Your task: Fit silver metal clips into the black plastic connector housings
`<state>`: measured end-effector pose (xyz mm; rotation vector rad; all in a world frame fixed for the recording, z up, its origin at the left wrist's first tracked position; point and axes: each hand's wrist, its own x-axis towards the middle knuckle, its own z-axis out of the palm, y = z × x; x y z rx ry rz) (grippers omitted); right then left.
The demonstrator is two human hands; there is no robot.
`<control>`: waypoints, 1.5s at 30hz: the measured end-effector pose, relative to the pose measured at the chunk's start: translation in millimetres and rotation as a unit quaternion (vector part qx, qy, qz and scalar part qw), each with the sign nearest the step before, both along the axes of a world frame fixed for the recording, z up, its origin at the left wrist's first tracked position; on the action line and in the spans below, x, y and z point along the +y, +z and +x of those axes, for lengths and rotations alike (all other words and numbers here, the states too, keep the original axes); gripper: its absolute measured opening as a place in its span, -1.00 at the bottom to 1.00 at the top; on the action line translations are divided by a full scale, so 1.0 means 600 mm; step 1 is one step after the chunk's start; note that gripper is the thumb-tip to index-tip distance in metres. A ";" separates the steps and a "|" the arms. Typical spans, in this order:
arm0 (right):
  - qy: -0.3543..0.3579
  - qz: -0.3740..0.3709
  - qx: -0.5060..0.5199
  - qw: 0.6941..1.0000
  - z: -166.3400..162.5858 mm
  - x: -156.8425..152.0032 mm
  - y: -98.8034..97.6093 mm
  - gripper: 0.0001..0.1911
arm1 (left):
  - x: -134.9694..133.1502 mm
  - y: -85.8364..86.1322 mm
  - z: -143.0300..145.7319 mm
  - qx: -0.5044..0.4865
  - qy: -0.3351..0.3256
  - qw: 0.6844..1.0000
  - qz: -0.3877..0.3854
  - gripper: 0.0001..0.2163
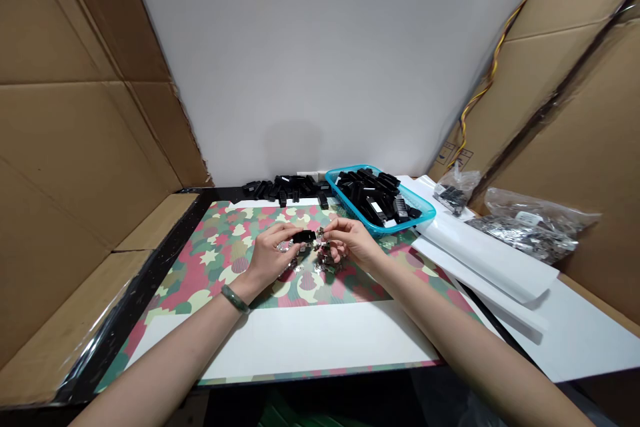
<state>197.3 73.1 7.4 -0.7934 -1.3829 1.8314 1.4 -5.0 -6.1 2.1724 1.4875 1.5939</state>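
Black plastic part [303,236], at the frame's centre, is pinched between the left hand's [270,257] thumb and fingers; the right hand's [353,243] fingertips grip a small metal clip [321,233] beside it. Both hands partly hide loose metal pieces [327,265] beneath. Beyond, right of centre, stands a blue basket [426,215] of black parts. A camouflage-patterned mat [213,233] lies below; cardboard panels [65,147] flank the frame's left and right.

Single head-worn view, looking forward and down, fingers [283,235] at mid-distance, pale wall [310,53] beyond
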 end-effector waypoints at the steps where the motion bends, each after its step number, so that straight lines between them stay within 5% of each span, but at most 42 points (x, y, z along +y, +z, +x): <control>1: -0.006 0.006 -0.002 1.000 -0.001 -0.001 0.000 -0.69 | 0.000 0.000 0.001 0.000 -0.001 1.000 0.000 -0.81; 6: 0.022 0.057 -0.047 0.997 -0.002 -0.013 0.002 -0.74 | 0.000 -0.001 0.005 -0.013 -0.018 1.000 -0.011 -0.81; 9: -0.017 0.205 -0.119 0.971 -0.002 -0.019 -0.003 -0.88 | 0.000 -0.005 0.008 -0.018 -0.027 0.999 -0.008 -0.82; 13: -0.098 0.506 -0.235 0.824 -0.002 -0.023 -0.014 -0.91 | 0.000 -0.009 0.011 -0.007 -0.028 1.000 0.003 -0.83; 17: -0.126 0.647 -0.278 0.699 -0.003 -0.026 -0.022 -0.85 | -0.002 -0.010 0.016 0.012 -0.034 0.999 0.008 -0.84; 22: -0.122 0.721 -0.266 0.628 -0.004 -0.035 -0.025 -0.83 | -0.003 -0.010 0.022 0.014 -0.058 0.998 0.009 -0.84; 26: -0.119 0.742 -0.260 0.607 -0.004 -0.045 -0.022 -0.79 | -0.003 -0.012 0.022 0.008 -0.065 0.998 0.009 -0.79; 30: -0.108 0.741 -0.232 0.621 -0.006 -0.045 -0.019 -0.80 | -0.002 -0.016 0.021 0.008 -0.065 0.998 0.009 -0.75; 36: -0.126 0.692 -0.170 0.691 -0.011 -0.035 -0.029 -0.87 | -0.004 -0.013 0.021 0.007 -0.069 0.998 -0.003 -0.77; 39: -0.118 0.620 -0.127 0.765 -0.015 -0.036 -0.033 -0.88 | -0.005 -0.010 0.023 0.006 -0.072 0.997 -0.007 -0.80; 43: -0.107 0.417 -0.074 0.899 -0.023 -0.041 -0.036 -0.96 | -0.005 -0.011 0.023 -0.005 -0.062 0.998 -0.006 -0.81; 45: -0.097 0.330 -0.048 0.938 -0.027 -0.041 -0.038 -0.95 | -0.004 -0.012 0.023 -0.014 -0.062 0.998 -0.008 -0.80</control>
